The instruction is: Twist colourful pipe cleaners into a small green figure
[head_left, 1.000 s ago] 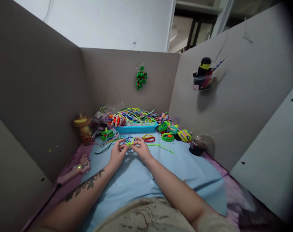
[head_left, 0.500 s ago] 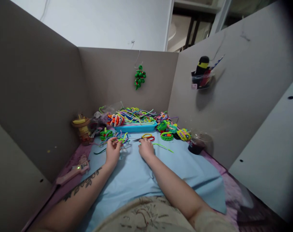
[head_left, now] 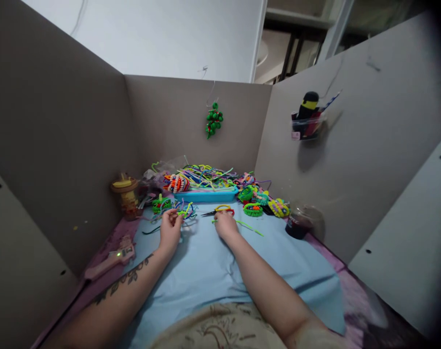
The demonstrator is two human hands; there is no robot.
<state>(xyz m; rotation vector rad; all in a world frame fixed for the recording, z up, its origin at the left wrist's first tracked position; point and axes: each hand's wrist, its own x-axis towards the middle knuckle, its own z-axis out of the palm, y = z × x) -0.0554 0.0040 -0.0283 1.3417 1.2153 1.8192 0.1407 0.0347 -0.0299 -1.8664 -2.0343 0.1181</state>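
Note:
My left hand (head_left: 171, 229) is closed in a pinch on a bent yellow-green pipe cleaner (head_left: 187, 211). Blue and purple pipe cleaner pieces lie around and behind its fingertips, and a dark green pipe cleaner (head_left: 151, 231) pokes out on its left. To the right, my right hand (head_left: 226, 226) is low over the blue cloth, fingers drawn together on a bright green pipe cleaner (head_left: 250, 227). One end shows left of the fingers; the longer part runs out to the right. Just beyond this hand lie scissors (head_left: 223, 208) with red and yellow handles, blades pointing left.
A blue tray (head_left: 205, 196) heaped with pipe cleaners stands at the back. Coiled pipe cleaner pieces (head_left: 253, 210) sit to its right, before a dark cup (head_left: 298, 225). On the left are a lidded cup (head_left: 127, 198) and a pink glue gun (head_left: 111, 261). Grey panels (head_left: 191, 121) enclose the table.
My right hand has shifted slightly right, uncovering a short green end on its left. My left hand keeps its pinch. The whole view has tilted slightly.

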